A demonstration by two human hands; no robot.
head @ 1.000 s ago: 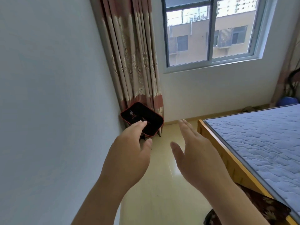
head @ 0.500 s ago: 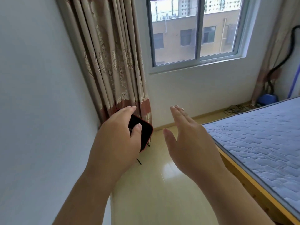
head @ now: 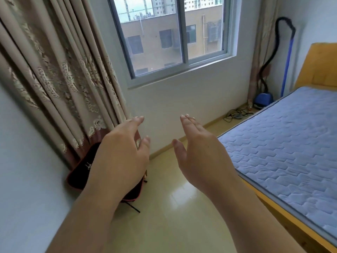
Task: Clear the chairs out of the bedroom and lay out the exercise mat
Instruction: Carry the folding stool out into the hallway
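A black chair [head: 80, 170] with red trim stands on the floor [head: 173, 216] in the corner by the left wall, under the hem of a patterned curtain [head: 60, 79]. My left hand [head: 118, 157] partly covers it. I hold that hand and my right hand [head: 198, 154] raised and apart, fingers straight, each grip slack and holding nothing. A window [head: 169, 33] is ahead, and a bed [head: 284, 143] with a blue quilted mattress is on the right.

Folded chair [head: 80, 172] nearer; headboard [head: 319, 66] newly visible
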